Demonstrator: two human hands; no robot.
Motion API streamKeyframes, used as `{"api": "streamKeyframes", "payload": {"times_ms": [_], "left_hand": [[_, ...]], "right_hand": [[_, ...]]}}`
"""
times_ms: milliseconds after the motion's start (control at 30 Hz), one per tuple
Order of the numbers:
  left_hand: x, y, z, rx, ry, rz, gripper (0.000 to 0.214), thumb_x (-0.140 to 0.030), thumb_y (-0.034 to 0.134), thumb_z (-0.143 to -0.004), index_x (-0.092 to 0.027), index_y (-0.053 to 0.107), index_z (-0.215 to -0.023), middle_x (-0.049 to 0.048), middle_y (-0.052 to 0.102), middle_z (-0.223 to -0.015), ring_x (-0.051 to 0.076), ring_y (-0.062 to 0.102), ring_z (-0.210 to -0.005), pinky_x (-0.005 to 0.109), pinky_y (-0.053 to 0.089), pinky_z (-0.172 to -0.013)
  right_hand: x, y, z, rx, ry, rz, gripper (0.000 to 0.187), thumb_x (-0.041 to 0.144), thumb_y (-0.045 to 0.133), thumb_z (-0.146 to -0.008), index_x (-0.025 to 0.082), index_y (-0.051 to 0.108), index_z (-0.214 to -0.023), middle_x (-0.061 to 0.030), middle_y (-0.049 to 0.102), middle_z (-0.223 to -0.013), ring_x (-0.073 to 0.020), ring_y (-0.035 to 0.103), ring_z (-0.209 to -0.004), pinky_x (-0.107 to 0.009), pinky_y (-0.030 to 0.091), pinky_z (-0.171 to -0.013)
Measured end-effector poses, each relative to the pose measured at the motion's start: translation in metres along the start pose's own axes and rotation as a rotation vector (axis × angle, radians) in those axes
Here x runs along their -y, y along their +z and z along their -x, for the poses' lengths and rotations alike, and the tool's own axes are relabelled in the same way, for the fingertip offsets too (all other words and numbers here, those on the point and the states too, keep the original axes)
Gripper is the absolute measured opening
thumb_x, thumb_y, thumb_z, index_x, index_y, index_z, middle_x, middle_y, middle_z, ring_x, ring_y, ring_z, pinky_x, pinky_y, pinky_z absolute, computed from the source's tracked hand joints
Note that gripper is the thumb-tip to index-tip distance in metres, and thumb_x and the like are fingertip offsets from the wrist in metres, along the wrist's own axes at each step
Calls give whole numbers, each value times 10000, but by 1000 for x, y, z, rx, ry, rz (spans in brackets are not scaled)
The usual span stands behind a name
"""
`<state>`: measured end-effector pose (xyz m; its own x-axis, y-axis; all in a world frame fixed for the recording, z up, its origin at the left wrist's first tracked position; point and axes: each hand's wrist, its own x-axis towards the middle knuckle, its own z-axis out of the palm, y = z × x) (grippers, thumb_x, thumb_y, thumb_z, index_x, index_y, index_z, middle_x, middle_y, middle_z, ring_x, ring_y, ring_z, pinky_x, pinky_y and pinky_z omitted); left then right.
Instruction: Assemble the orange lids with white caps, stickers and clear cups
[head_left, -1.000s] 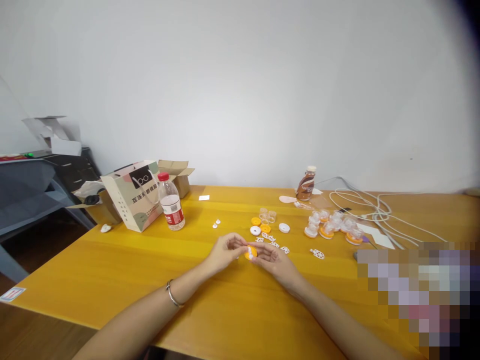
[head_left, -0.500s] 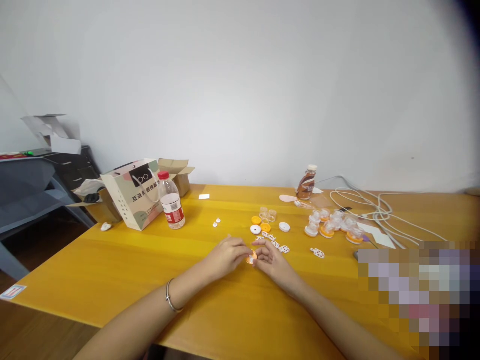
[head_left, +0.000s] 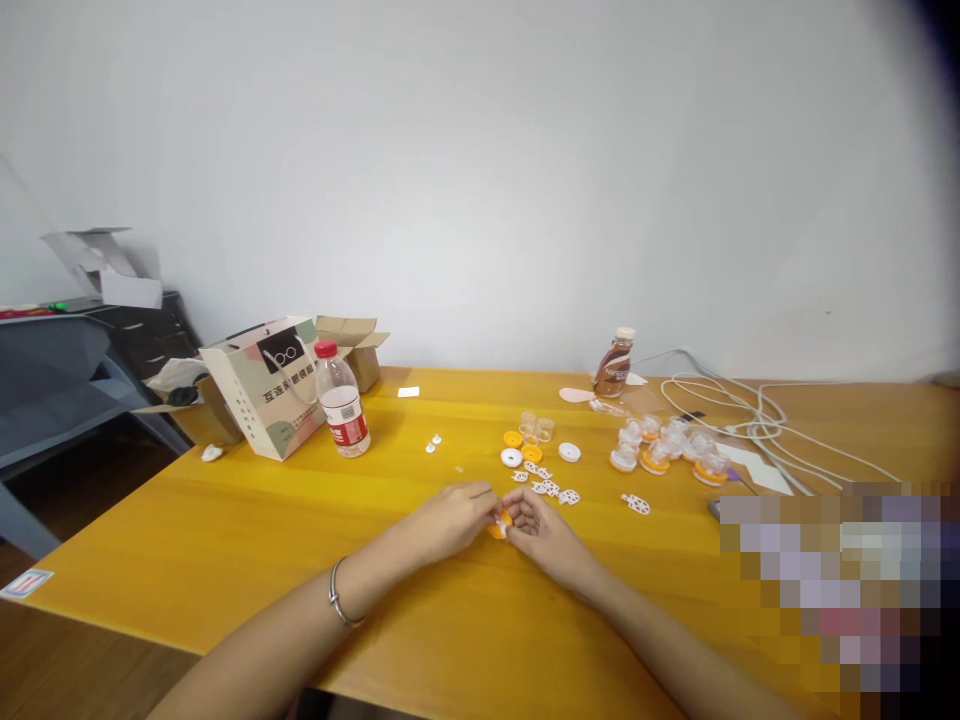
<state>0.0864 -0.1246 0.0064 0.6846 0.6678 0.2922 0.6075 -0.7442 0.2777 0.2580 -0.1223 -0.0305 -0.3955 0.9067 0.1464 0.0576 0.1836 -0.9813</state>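
Note:
Between my two hands is a small round orange plastic piece (head_left: 498, 526) with a white part at its middle. My left hand (head_left: 459, 516) pinches it from the left, fingers closed. From the right, the curled fingers of my right hand (head_left: 541, 532) grip its other edge; the fingers hide much of it. Just beyond the hands lie several white openwork plastic pieces (head_left: 550, 489). Behind those are orange discs (head_left: 532, 454), white discs (head_left: 569, 453) and clear plastic cups (head_left: 544, 430).
Several assembled clear-topped pieces (head_left: 655, 459) cluster to the right, near white cables (head_left: 772, 430). A brown bottle (head_left: 614, 364) stands at the back. On the left are a red-capped water bottle (head_left: 345, 410), a paper bag (head_left: 281, 410) and a cardboard box (head_left: 364, 350).
Both hands have moved slightly nearer to me with the orange piece, which is now tilted differently. A tiny clear ring beyond my left hand is now uncovered.

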Motion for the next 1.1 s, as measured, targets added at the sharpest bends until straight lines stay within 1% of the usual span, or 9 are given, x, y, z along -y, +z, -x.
{"api": "streamKeyframes", "payload": {"times_ms": [133,333,533,633,700,833,933,1033,1100], "left_hand": [[0,0,1,-24,6,15,194,-177,384,-861,-169,570,-912,61,580,-853,140,540,-777,227,408,-718],[4,4,-2,-249,-74,283,185,-254,436,-849,-155,573,-924,45,610,-837,124,556,-769,208,420,-721],[18,10,-10,-412,-208,413,207,-268,426,-846,-147,579,-915,43,629,-859,126,568,-779,215,433,-733],[30,11,-23,-408,-216,365,215,-243,392,-856,-153,581,-905,39,633,-870,129,570,-801,221,434,-740],[36,10,-38,-368,-164,285,207,-222,391,-853,-153,573,-925,40,627,-895,130,567,-829,226,431,-762],[48,12,-82,-244,-62,8,241,-201,425,-836,-161,527,-1051,53,591,-1012,145,531,-942,249,409,-838],[54,22,-116,-234,-60,-67,300,-202,440,-828,-163,491,-1121,68,558,-1088,171,496,-1003,290,381,-879],[58,31,-138,-228,-67,-110,242,-225,447,-826,-157,548,-1036,73,567,-1058,186,498,-977,310,379,-859],[59,35,-143,-209,-69,-142,183,-229,465,-814,-167,589,-934,62,589,-993,191,508,-933,322,382,-831]], "right_hand": [[2,-2,0,-7,8,-18,162,182,578,-649,211,495,-785,17,548,-736,-128,528,-696,-266,433,-662],[16,-6,1,-11,37,-169,241,339,625,-678,212,460,-800,29,545,-689,-115,541,-582,-268,439,-571],[18,-12,-1,-73,-2,-236,352,353,700,-620,225,488,-870,-10,601,-821,-146,581,-738,-317,457,-740],[15,-14,-1,-112,-11,-234,380,343,719,-598,230,496,-884,-26,609,-869,-160,582,-792,-328,449,-776],[15,-13,-2,-126,-20,-234,373,337,721,-597,226,501,-878,-27,609,-866,-160,582,-797,-322,453,-774],[15,-10,-1,-157,-30,-250,364,322,724,-596,218,506,-868,-21,612,-843,-152,585,-776,-305,464,-752],[15,-11,-1,-183,-31,-277,360,298,722,-603,226,502,-879,-12,614,-837,-145,588,-756,-298,463,-742],[14,-14,-1,-206,-43,-287,366,297,719,-605,236,512,-901,-4,619,-819,-146,592,-744,-300,463,-740],[12,-16,-2,-213,-44,-284,386,304,716,-607,241,522,-935,-6,623,-816,-153,596,-755,-310,465,-751]]}}
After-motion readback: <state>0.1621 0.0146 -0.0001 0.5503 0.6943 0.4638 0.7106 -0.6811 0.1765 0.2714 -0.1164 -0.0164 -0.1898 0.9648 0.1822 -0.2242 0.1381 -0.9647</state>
